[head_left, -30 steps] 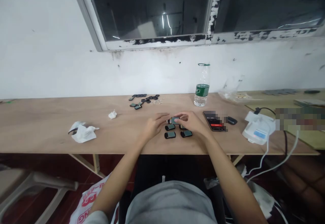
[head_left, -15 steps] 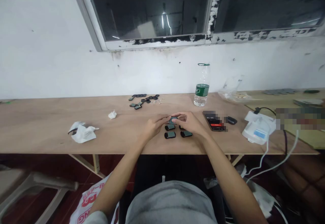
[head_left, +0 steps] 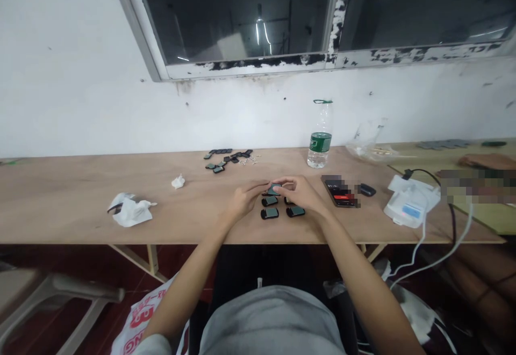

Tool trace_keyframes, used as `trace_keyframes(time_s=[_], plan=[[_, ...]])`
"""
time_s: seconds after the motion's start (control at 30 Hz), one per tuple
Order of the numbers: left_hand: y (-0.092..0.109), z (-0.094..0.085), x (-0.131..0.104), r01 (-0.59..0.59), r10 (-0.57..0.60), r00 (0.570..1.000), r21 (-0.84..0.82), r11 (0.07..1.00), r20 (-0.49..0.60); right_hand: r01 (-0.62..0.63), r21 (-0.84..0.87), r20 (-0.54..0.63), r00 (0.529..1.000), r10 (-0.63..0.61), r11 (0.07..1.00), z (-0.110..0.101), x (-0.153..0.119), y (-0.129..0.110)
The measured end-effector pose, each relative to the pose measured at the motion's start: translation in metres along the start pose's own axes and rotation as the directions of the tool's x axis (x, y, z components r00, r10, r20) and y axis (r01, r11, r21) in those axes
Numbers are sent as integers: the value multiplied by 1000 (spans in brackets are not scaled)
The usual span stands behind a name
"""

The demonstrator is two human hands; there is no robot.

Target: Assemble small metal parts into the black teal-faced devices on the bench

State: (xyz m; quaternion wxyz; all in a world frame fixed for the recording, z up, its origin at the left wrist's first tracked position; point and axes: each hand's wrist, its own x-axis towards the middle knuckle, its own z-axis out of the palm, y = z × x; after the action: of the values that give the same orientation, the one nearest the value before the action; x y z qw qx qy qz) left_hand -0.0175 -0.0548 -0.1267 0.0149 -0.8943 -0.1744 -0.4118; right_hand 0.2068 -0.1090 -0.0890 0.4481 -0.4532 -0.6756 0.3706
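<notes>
Between my two hands, just above the table, is a small black casing with a grey-green panel [head_left: 274,189]. The fingers of my left hand [head_left: 244,200] grip its left edge. On its right side my right hand [head_left: 301,193] pinches it with thumb and fingers, covering part of it. Closer to me lie similar black casings, one on the left [head_left: 270,213] and another on the right [head_left: 295,211]. Behind these is one more casing [head_left: 270,201], and a further one is mostly hidden under my right hand.
Farther back are several more black casings [head_left: 219,169] and tiny white bits [head_left: 249,160]. A water bottle [head_left: 320,148], phone [head_left: 341,191], black fob-like object [head_left: 367,190] and white cabled box [head_left: 407,204] stand rightward. Crumpled tissues [head_left: 135,211] lie left. Another person's arm [head_left: 487,161] shows far right.
My hands and the casing between them stay almost in place. At the far right, the other person's arm has come into view over the table.
</notes>
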Motion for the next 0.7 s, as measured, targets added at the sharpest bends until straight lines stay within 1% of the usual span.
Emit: trace_keyframes(time_s=[0.1,0.17,0.23,0.3,0.37,0.43,0.47,0.5,0.57,0.63,0.67,0.7], plan=[[2,0,0,-1,1,1000,2,1000,6,-2,8,9,1000,2,1000,1,0,1],[5,-2,0,26,-26,1000,0,1000,1,-16,-3,23,1000,16,1000,1,1,2],[5,-7,1,113,-113,994,-15,994,-4,-23,-48,27,999,25,999,0,3,6],[1,-14,2,242,-242,970,-29,970,11,-13,-135,-6,1000,12,991,-4,7,17],[-10,-22,0,366,-366,930,-16,930,34,-2,-251,-86,996,-20,968,-11,12,32],[-27,-28,-6,454,-453,889,13,891,63,-22,-367,-165,985,-42,930,-20,16,50],[-37,-30,-11,495,-493,864,11,869,98,-40,-422,-190,981,-45,906,-25,18,58],[-46,-32,-17,547,-541,831,-11,837,131,-56,-466,-204,978,-45,883,-29,20,66],[-64,-33,-28,652,-634,749,-44,757,193,-84,-519,-216,976,-36,851,-35,22,77],[-75,-32,-37,726,-679,675,-93,682,287,-102,-532,-207,978,-12,841,-36,24,84],[-78,-31,-40,748,-687,649,-109,654,327,-106,-531,-193,981,2,840,-36,24,85],[-81,-30,-42,761,-688,632,-122,637,356,-105,-529,-175,985,13,842,-35,24,86]])
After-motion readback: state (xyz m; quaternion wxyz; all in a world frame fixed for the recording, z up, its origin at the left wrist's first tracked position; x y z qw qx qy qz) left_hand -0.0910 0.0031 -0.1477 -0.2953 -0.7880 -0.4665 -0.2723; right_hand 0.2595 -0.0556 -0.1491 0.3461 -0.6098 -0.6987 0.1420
